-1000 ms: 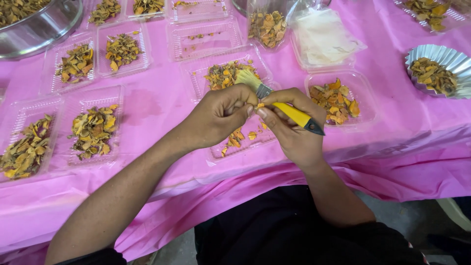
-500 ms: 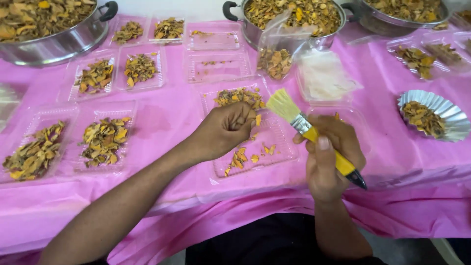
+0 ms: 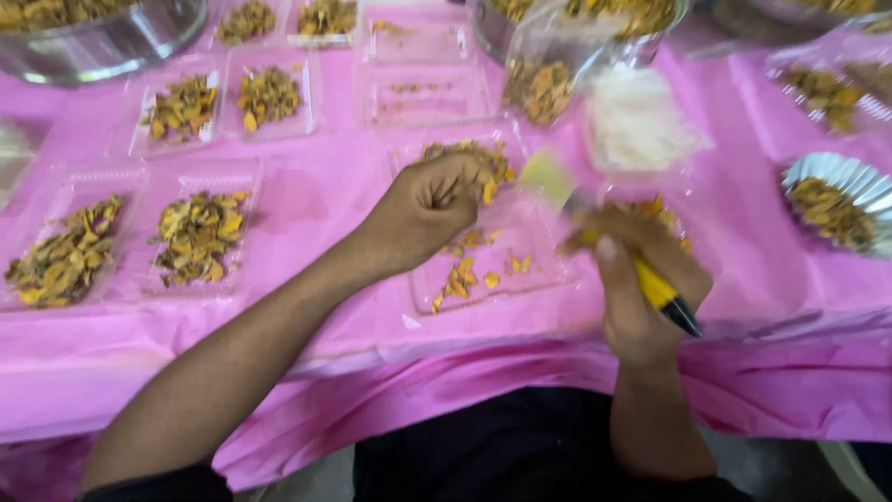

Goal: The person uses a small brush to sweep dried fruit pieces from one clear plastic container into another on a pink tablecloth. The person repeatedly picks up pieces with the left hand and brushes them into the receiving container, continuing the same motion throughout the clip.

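Seen from the head camera, a person works at a table draped in a pink cloth (image 3: 307,204), both bare hands over a clear plastic tray (image 3: 548,270) scattered with orange-yellow dried pieces. The left hand (image 3: 429,206) is curled nearly closed, fingertips pinching one small orange piece (image 3: 489,191) above the tray's far end. The right hand (image 3: 641,284) is wrapped around a brush (image 3: 604,232) with a yellow handle and black tip, its pale bristles pointing up and left toward the pinched piece, just beside it; motion blur hides whether they touch. To the left sit two filled trays (image 3: 200,237) of the same dried pieces, with more beyond. A foil cup (image 3: 836,177) holding pieces stands at the right, and a metal bowl (image 3: 111,42) at the far left corner.
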